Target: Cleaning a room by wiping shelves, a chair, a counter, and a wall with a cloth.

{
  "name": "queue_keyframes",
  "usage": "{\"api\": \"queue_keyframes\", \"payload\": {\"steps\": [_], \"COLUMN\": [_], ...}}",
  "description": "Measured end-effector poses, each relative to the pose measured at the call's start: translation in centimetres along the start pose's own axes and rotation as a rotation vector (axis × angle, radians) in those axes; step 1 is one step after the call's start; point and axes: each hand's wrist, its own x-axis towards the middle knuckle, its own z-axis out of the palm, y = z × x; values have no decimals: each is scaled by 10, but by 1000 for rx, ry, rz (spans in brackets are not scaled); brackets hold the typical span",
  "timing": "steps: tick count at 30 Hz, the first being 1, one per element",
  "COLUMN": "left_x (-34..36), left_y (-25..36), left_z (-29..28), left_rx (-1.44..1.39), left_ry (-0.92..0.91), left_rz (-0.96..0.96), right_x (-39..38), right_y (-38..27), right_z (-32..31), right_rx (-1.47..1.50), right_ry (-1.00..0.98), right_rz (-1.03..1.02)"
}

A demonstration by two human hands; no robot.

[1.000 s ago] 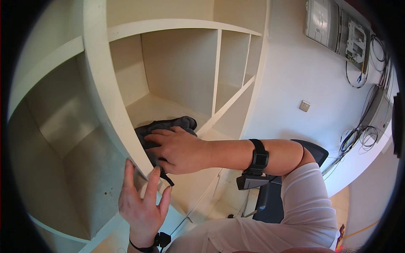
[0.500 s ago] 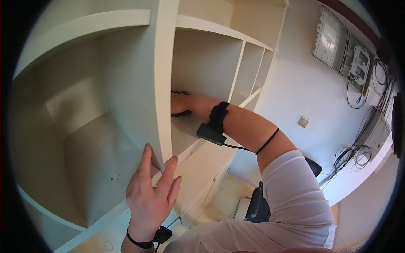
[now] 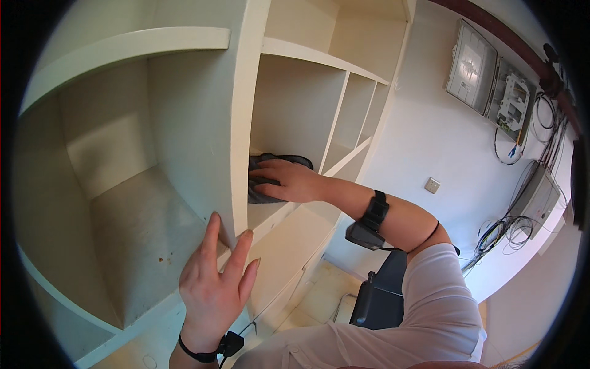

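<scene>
My right hand [image 3: 286, 180] reaches into the middle compartment of a cream cabinet [image 3: 241, 117]. It holds a dark grey cloth [image 3: 268, 198] down on the shelf board, its fingers over the fabric and bunched cloth showing around them. Part of the cloth is hidden under the hand and behind the upright panel. My left hand [image 3: 212, 286] is open at the lower end of that upright, fingers apart, the fingertips touching the panel and its front edge. Black bands with small boxes sit on my left wrist and right forearm.
The left compartment [image 3: 141, 240] has small brown spots on its floor. Narrow dividers [image 3: 340, 117] stand right of the cloth. A black chair [image 3: 384, 289] is below my right arm. On the wall are an opened box [image 3: 491, 86], a socket [image 3: 432, 185] and loose cables [image 3: 513, 227].
My right hand has come out from behind the upright, toward the right and the shelf's front, with the cloth. The view has shifted slightly. My left hand stays at the panel edge.
</scene>
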Motion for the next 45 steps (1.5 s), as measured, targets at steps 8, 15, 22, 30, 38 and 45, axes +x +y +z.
{"api": "queue_keyframes", "payload": {"steps": [8, 15, 22, 30, 38, 45], "left_x": [0, -2, 3, -1, 3, 1], "left_y": [1, -1, 1, 3, 5, 3], "left_z": [0, -1, 3, 2, 13, 15], "left_rx": [-25, 14, 30, 46, 86, 102], "left_ry": [4, -9, 15, 35, 115, 108], "left_rz": [14, 25, 2, -7, 54, 41], "right_x": [-3, 39, 33, -24, -1, 75], "right_y": [13, 18, 10, -25, 7, -35], "right_z": [-3, 6, 4, -3, 9, 10], "right_rx": [-96, 89, 51, 68, -62, -21], "right_ry": [1, -65, 5, 91, -63, -144], "right_rz": [-183, -35, 42, 121, 27, 273]}}
